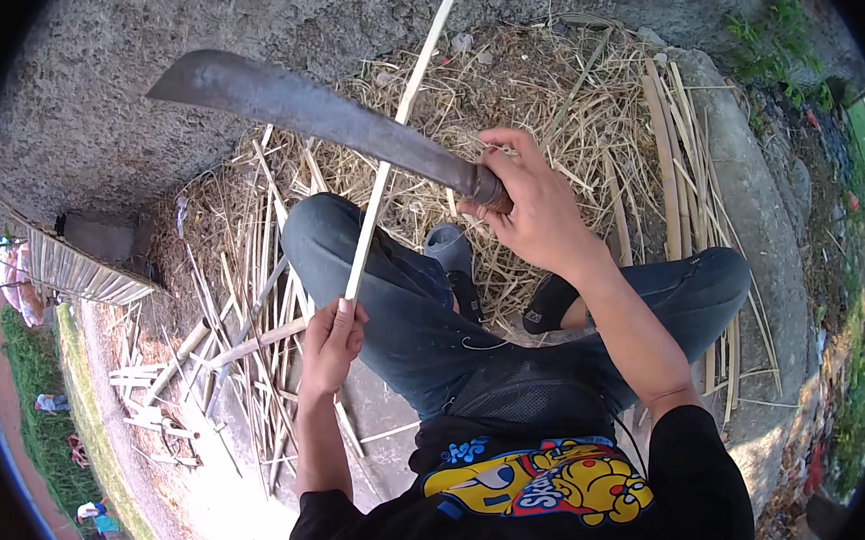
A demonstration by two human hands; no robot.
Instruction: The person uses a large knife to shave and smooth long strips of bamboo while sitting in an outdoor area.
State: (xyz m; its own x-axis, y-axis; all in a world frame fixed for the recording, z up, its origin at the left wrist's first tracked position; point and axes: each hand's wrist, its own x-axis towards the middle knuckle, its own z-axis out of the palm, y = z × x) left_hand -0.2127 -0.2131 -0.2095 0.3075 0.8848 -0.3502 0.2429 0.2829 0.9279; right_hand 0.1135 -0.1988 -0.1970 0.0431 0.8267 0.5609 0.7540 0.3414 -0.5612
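In my right hand (538, 197) is a machete (342, 126), gripped by its dark handle. Its broad, dark blade points up and to the left, crossing over a long pale bamboo strip (373, 214). My left hand (332, 342) pinches the lower end of that strip between thumb and fingers, near my left knee. From there the strip slants up and right to the top edge of the view. Whether blade and strip touch, I cannot tell.
Shavings (540, 82) lie heaped before my crossed legs. Bamboo strips (670, 153) lie on the right; bamboo pieces (268, 352) are piled on the left. A rough wall (143, 140) rises ahead. A slatted bamboo panel (81, 264) stands at far left, with people in the distance.
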